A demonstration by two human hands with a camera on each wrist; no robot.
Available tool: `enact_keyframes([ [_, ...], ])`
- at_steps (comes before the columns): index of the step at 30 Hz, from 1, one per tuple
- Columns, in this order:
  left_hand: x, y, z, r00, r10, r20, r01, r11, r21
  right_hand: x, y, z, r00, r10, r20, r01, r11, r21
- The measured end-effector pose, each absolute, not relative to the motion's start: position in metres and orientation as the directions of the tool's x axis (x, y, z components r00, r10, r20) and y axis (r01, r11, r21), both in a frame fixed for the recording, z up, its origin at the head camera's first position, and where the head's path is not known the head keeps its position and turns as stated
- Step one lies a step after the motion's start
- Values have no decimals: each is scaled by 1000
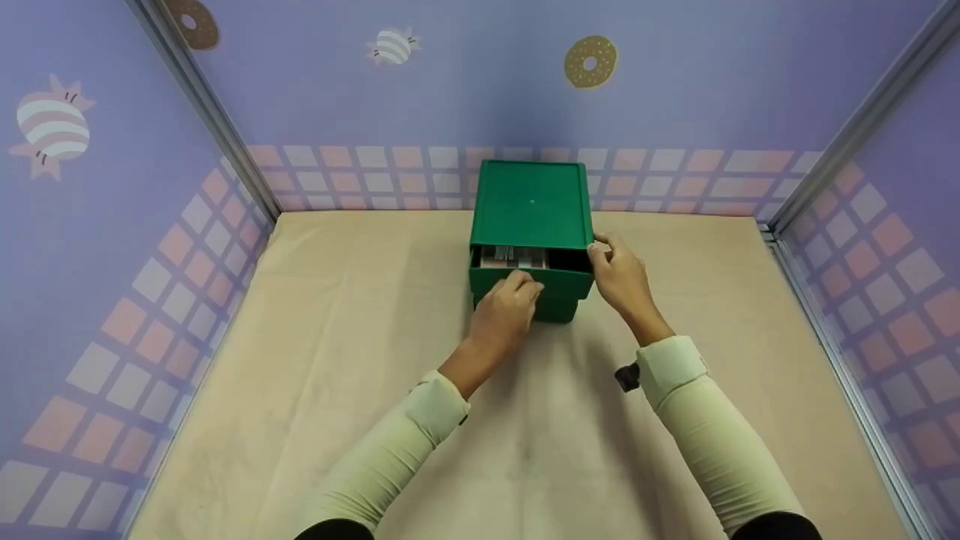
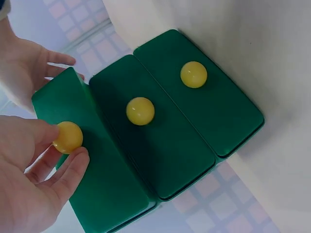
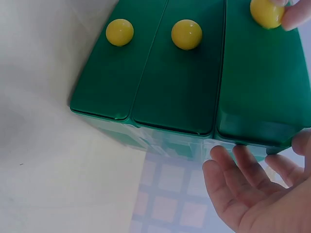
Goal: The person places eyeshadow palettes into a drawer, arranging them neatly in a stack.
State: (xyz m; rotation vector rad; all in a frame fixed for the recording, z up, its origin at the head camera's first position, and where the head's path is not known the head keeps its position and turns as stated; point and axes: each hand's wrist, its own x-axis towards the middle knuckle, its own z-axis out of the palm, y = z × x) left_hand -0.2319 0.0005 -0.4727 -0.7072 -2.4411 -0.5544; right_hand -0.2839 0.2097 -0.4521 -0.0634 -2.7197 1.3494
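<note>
A green box with three stacked drawers, a small drawer cabinet (image 1: 532, 202), stands against the back wall. Its top drawer (image 2: 87, 165) is pulled partly out, with some pale and greyish flat things (image 1: 517, 259) showing inside; their kind cannot be told. My left hand (image 1: 506, 307) pinches the round yellow knob (image 2: 69, 138) of that drawer between thumb and fingers. On the cabinet's right side, my right hand (image 1: 621, 276) touches the upper front corner, its fingers (image 3: 245, 177) extended along the side. Two lower drawers, each with a yellow knob (image 3: 186, 34), are closed.
A cream cloth (image 1: 360, 360) covers the table. Purple printed panels (image 1: 450, 90) stand at the back and both sides, joined by metal corner posts (image 1: 217, 127). A small dark device (image 1: 628, 377) sits by the right cuff.
</note>
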Motion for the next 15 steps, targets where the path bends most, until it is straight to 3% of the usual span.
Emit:
enact_keyframes([
  [15,-266,10,-471,-774,294,561,523,796,304,-284,212,-442,-996,81,-38,76,545,-835],
])
